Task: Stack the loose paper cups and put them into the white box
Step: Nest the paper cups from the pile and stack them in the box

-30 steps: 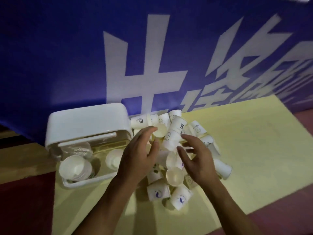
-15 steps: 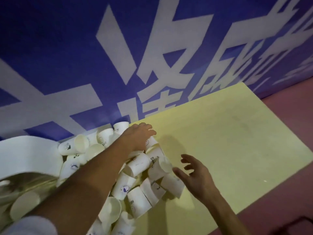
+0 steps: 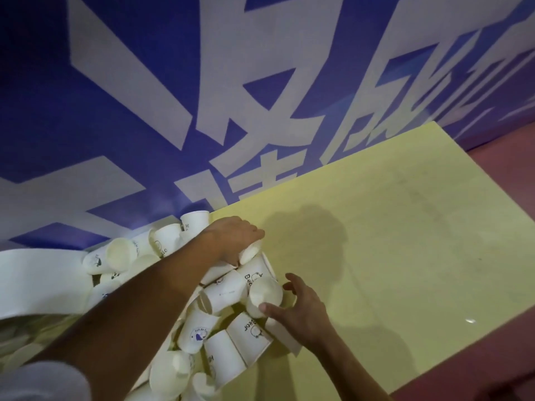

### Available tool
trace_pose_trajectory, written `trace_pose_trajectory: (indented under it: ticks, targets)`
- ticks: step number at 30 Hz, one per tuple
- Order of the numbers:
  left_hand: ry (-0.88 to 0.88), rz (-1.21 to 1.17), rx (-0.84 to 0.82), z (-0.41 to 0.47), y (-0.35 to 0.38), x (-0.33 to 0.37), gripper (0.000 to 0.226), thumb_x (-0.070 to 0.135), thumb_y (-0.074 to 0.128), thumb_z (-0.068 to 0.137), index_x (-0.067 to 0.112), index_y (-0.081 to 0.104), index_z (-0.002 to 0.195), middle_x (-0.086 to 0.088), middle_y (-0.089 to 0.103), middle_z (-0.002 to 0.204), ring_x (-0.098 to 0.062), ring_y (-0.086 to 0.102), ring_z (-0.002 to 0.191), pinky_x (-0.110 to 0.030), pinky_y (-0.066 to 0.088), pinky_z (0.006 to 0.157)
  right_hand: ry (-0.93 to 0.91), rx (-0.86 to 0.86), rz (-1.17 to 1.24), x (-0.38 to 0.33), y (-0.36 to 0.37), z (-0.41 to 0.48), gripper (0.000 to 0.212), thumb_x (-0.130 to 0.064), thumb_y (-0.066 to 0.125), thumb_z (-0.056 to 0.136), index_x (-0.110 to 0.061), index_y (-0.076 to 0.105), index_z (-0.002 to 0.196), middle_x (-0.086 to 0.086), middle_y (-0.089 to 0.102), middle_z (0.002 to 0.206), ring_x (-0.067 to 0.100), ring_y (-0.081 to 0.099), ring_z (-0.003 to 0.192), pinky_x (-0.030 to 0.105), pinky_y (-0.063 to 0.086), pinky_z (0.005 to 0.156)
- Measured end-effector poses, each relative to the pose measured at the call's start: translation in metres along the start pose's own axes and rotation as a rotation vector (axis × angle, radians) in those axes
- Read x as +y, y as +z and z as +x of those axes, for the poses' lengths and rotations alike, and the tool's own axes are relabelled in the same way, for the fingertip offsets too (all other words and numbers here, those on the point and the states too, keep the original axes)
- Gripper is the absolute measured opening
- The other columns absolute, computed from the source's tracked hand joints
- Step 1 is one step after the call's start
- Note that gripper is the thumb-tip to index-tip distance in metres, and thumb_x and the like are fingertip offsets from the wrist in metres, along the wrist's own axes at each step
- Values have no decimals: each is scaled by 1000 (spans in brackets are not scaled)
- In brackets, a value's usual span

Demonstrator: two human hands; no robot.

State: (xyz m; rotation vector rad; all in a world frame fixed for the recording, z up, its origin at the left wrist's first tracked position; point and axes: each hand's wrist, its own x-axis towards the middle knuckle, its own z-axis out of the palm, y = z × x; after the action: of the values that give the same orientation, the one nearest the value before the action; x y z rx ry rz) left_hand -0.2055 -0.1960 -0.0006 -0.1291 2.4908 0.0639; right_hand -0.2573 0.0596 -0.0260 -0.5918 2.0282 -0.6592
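Observation:
Several white paper cups (image 3: 199, 331) with small printed logos lie in a loose heap on the yellow mat, most on their sides. My left hand (image 3: 234, 237) reaches across the heap and is closed over one cup (image 3: 249, 253) at its far right edge. My right hand (image 3: 301, 309) is at the heap's right side, thumb and fingers around another cup (image 3: 265, 296) lying on its side. The white box (image 3: 31, 282) sits at the left edge, only its white lid and part of its clear body showing.
A blue banner (image 3: 260, 82) with large white characters stands right behind the heap. The yellow mat (image 3: 390, 241) stretches out to the right. Beyond it is dark red floor (image 3: 509, 175). My left forearm covers part of the heap.
The view has swung a little further right. My left hand has closed on a cup at the heap's far edge. My right hand has moved in from the mat and taken a cup.

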Motion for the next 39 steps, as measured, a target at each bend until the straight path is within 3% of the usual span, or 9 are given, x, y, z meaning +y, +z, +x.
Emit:
trace_pose_trajectory:
  ticks: [6, 10, 13, 17, 23, 27, 29, 36, 39]
  targets:
    - [-451, -871, 518, -67, -33, 9, 83, 49, 86, 75, 40, 35, 140, 14, 51, 130, -14, 53, 115, -34, 49, 83, -88, -61, -103, -6, 7, 2, 111, -81, 73, 56, -41, 33, 152, -19, 53, 132, 10, 48, 129, 41, 32, 111]
    - [-529, -1260, 880, -119, -15, 29, 74, 59, 77, 75, 39, 41, 137, 11, 54, 128, -12, 56, 114, -26, 54, 81, -182, -34, -204, -9, 18, -4, 115, -84, 68, 48, -39, 31, 147, -18, 55, 130, 9, 51, 124, 36, 32, 102]
    - [-533, -1327, 968, -146, 7, 39, 73, 79, 63, 77, 35, 46, 134, 15, 60, 121, -9, 62, 110, -35, 60, 87, -256, -10, -239, -10, 24, -13, 112, -79, 72, 49, -37, 34, 145, -20, 54, 131, 7, 51, 122, 35, 34, 99]
    - [-577, -1365, 1061, -180, 29, 44, 65, 64, 69, 78, 37, 47, 133, 12, 58, 125, -12, 60, 114, -46, 59, 92, -338, 28, -342, -8, 35, -20, 97, -73, 71, 61, -33, 44, 144, -19, 55, 139, 12, 52, 130, 38, 37, 99]
    - [-573, -1405, 1146, -248, 60, 50, 72, 57, 82, 75, 44, 43, 134, 30, 54, 124, 1, 55, 118, -22, 53, 91, -362, 155, -268, -21, 47, -34, 84, -65, 83, 65, -25, 57, 135, -7, 66, 129, 21, 65, 114, 43, 54, 93]
    - [-527, -1417, 1177, -307, 99, 49, 75, 60, 74, 78, 34, 42, 141, 18, 55, 133, -8, 57, 123, -30, 52, 96, -396, 273, -126, -54, 53, -63, 58, -49, 89, 72, -39, 56, 118, -25, 64, 113, -4, 62, 102, 10, 45, 80]
    - [-505, -1436, 1192, -343, 118, 50, 74, 53, 76, 78, 29, 43, 140, 15, 57, 132, -14, 58, 122, -25, 50, 94, -458, 345, -65, -79, 67, -83, 51, -50, 82, 75, -38, 56, 117, -26, 63, 114, -12, 58, 105, 9, 43, 80]
    - [-605, -1375, 1206, -432, 199, 42, 76, 45, 88, 71, 25, 51, 135, 12, 62, 128, -17, 61, 119, -38, 54, 93, -582, 300, 35, -157, 158, -145, 57, -44, 84, 81, -34, 54, 129, -32, 57, 124, -10, 55, 112, 16, 43, 85]
    - [-664, -1351, 1216, -451, 220, 33, 73, 37, 94, 67, 35, 55, 129, 19, 63, 124, -10, 61, 117, -28, 53, 92, -596, 219, 8, -178, 201, -159, 66, -26, 89, 78, -33, 54, 134, -27, 59, 130, -8, 55, 115, 12, 43, 87]
